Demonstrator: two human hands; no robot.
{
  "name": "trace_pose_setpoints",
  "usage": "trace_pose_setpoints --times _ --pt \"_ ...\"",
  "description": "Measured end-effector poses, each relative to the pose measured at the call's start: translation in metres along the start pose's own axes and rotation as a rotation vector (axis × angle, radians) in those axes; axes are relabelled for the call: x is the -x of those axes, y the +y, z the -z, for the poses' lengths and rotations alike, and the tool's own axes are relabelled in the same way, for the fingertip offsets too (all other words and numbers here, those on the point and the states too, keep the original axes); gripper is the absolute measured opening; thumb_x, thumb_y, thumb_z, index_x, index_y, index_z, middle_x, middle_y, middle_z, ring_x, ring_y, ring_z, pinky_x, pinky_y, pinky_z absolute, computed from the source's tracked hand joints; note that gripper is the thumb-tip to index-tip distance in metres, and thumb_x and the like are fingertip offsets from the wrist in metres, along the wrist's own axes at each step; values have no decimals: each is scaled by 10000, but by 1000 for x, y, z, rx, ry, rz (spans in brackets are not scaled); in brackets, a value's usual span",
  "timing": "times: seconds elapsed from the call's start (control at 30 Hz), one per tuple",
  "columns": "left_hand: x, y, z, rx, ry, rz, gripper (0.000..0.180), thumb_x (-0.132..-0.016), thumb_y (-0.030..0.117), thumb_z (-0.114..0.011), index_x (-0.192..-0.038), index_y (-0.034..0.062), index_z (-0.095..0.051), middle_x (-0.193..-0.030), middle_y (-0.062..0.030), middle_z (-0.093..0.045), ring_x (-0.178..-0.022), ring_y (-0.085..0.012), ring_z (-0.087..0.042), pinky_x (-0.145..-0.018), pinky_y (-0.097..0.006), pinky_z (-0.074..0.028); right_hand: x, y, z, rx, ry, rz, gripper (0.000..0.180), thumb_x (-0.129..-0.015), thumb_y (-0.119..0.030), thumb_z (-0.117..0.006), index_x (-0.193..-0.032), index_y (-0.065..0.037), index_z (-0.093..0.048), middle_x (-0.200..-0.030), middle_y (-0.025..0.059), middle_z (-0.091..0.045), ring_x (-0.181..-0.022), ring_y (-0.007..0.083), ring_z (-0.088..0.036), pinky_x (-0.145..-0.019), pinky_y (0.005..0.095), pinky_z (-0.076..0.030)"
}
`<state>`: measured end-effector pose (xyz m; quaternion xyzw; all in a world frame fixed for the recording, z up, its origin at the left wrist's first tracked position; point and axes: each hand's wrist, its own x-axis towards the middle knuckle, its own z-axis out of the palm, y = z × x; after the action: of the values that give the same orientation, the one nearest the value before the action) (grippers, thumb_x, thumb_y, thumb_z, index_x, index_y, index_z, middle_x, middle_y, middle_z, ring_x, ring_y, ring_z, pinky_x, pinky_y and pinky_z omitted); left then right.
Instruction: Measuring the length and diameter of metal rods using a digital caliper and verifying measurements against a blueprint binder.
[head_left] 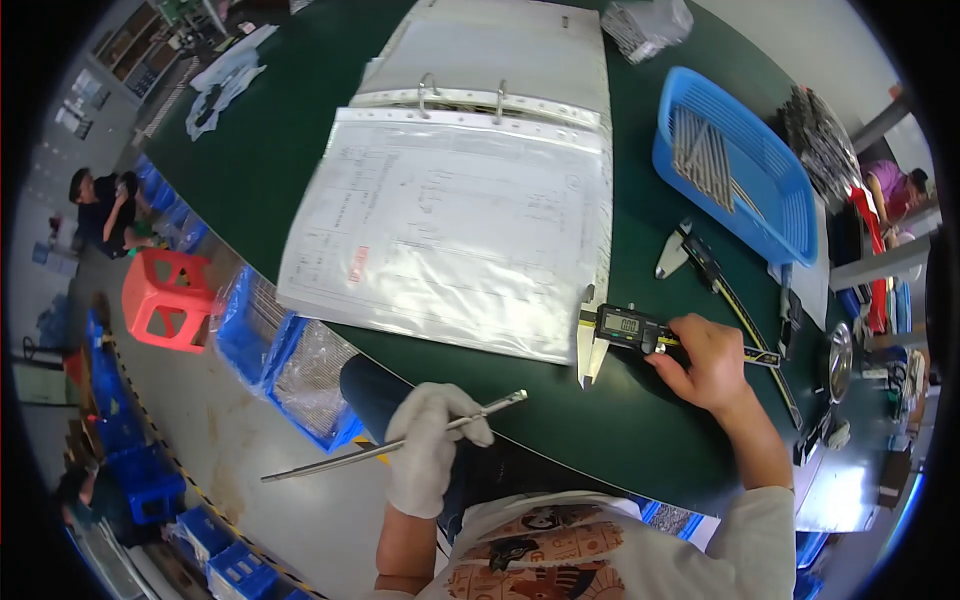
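Note:
My left hand [425, 455], in a white glove, is closed around a thin metal rod [335, 464]. The rod slants past the table's near edge, one end toward the lower left and the other, with a notched tip, toward the upper right. My bare right hand [712, 362] grips a digital caliper [632, 328] just above the green table. Its display faces up and its jaws point left, seemingly together, beside the lower right corner of an open ring binder [450, 240]. Rod and caliper are apart. A second caliper [718, 280] lies to the right of the binder.
At the back right, a blue plastic basket [740, 225] holds several metal rods [703, 160]. A plastic bag of rods [648, 28] lies behind it. Blue crates [318, 390] and a red stool [168, 300] stand on the floor at left. Other people are farther off on both sides.

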<state>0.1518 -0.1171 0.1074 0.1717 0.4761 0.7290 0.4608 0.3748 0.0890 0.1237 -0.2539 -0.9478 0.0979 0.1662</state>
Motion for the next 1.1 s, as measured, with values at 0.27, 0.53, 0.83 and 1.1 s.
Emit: trace_pose_setpoints --times 0.27,0.53,0.83,1.1 --pt "6 -1 -2 30 -46 44 297 -934 213 -404 -815 -45 -492 -713 -142 -529 -644 -200 -544 -626 -316 -479 12 -38 58 99 -6 393 408 -718 -424 -664 -787 -30 -581 -563 33 -434 -431 189 -466 -394 304 -347" --pt "19 2 -12 -125 -47 101 243 -939 190 -431 -844 -22 -503 -743 -119 -553 -700 -185 -568 -681 -301 -481 17 -34 36 88 -2 343 446 -707 -493 -644 -777 -56 -586 -565 23 -430 -432 170 -473 -390 290 -336" --pt "24 4 0 -39 -129 4 237 -931 179 -447 -831 -28 -504 -763 -128 -548 -705 -193 -566 -681 -304 -479 20 -29 29 -81 -1 329 404 -771 -422 -600 -884 -34 -610 -587 34 -440 -454 183 -486 -404 309 -356" --pt "27 4 -6 -22 -168 33 241 -927 175 -452 -818 -32 -507 -762 -130 -540 -696 -196 -559 -669 -311 -472 28 -29 30 -17 -29 352 447 -752 -427 -617 -965 -34 -624 -575 12 -409 -448 156 -467 -406 291 -332"
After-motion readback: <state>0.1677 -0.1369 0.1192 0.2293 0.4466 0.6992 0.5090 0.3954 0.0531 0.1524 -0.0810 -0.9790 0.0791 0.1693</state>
